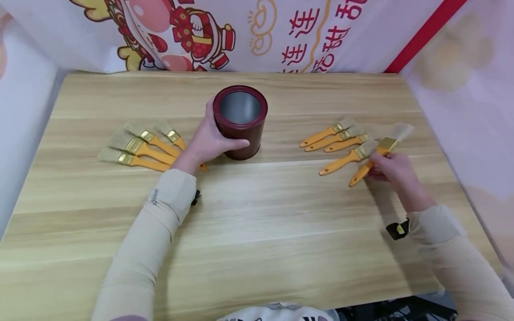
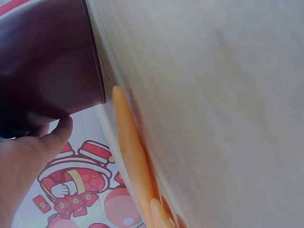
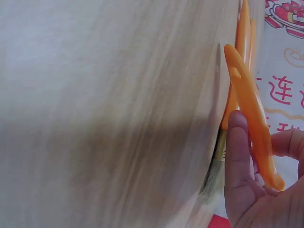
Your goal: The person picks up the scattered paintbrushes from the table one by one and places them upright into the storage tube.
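A dark red cylindrical canister (image 1: 248,140) stands upright on the table, its open top showing a grey metallic inside. My left hand (image 1: 213,138) grips its side, the thumb across the near face; the left wrist view shows the canister (image 2: 45,61) with fingers round its wall. On the right, my right hand (image 1: 395,173) pinches a flat paintbrush (image 1: 382,150) by its orange handle, bristles pointing away and to the right. In the right wrist view that handle (image 3: 254,109) lies between thumb and fingers. Several similar paintbrushes (image 1: 351,158) lie just left of this hand.
Another group of paintbrushes (image 1: 140,149) lies left of the canister, handles toward and partly behind the left forearm. The wooden table (image 1: 265,214) meets a printed sheet (image 1: 257,35) at the back. Pale walls stand on both sides.
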The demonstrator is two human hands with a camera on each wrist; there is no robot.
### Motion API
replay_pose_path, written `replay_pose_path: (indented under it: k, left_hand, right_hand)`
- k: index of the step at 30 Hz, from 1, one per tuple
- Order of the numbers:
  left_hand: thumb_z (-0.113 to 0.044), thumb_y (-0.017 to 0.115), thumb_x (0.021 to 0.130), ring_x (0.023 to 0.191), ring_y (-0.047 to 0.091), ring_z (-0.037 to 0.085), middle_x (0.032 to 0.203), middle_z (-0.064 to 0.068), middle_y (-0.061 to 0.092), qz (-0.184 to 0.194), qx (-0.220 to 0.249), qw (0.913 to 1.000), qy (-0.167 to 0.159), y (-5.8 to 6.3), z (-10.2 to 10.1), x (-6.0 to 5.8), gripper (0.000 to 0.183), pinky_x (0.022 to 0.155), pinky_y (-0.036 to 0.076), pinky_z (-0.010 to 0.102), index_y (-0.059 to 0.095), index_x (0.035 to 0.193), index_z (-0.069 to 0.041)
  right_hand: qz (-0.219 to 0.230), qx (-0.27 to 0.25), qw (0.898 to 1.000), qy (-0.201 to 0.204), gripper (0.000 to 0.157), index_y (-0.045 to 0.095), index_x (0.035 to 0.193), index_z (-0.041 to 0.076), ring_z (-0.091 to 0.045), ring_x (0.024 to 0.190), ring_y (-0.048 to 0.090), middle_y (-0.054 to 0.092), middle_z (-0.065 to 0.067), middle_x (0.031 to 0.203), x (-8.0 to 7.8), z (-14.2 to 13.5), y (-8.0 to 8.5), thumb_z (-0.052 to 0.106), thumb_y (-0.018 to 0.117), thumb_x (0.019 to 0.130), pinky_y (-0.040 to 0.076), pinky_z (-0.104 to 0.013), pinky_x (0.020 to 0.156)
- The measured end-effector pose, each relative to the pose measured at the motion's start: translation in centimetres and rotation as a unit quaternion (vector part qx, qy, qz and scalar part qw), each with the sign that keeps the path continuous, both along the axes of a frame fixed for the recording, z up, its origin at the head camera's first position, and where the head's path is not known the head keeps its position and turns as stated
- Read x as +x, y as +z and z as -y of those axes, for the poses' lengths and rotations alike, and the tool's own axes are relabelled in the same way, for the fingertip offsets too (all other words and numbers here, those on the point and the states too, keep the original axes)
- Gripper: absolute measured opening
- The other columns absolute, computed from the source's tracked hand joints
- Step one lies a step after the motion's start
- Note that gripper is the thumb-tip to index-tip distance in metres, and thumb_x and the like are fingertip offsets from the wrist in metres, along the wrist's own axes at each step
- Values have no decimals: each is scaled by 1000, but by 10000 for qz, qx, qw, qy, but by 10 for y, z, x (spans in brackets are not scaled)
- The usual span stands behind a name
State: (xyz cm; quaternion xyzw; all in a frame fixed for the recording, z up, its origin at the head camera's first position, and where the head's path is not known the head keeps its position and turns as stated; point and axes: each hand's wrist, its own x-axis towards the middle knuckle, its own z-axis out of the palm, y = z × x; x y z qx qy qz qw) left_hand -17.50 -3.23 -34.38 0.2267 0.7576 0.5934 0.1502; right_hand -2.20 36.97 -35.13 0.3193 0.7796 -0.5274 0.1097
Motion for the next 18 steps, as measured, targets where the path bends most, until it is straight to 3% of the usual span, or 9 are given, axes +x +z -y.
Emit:
replay_pose_path:
  k: [5, 12, 18]
  left_hand:
    - [-5, 82, 72, 135, 36, 23, 150, 9, 32, 38, 8, 10000, 10, 7, 1, 5, 106, 113, 36, 42, 9, 149, -11]
    - [-7, 83, 72, 134, 36, 22, 150, 8, 33, 13, -31, 10000, 48, 7, 4, 4, 105, 112, 38, 41, 10, 149, -11]
    - [-7, 83, 72, 134, 37, 21, 149, 8, 34, 58, -14, 10000, 20, 6, 2, 3, 105, 111, 38, 40, 11, 148, -12]
  right_hand:
    - [-66, 266, 9996, 91, 34, 48, 116, -5, 2, 63, 64, 62, 19, 65, -5, 5, -1, 21, 50, 95, 57, -18, 65]
    - [-533, 497, 9973, 40, 20, 50, 106, -1, 2, 61, 64, 61, 19, 65, -5, 14, -1, 14, 54, 94, 57, -19, 64]
    - [-727, 1345, 9875, 387, 41, 52, 119, -15, 3, 58, 63, 57, 22, 63, -7, 27, 0, 16, 56, 92, 57, -20, 61]
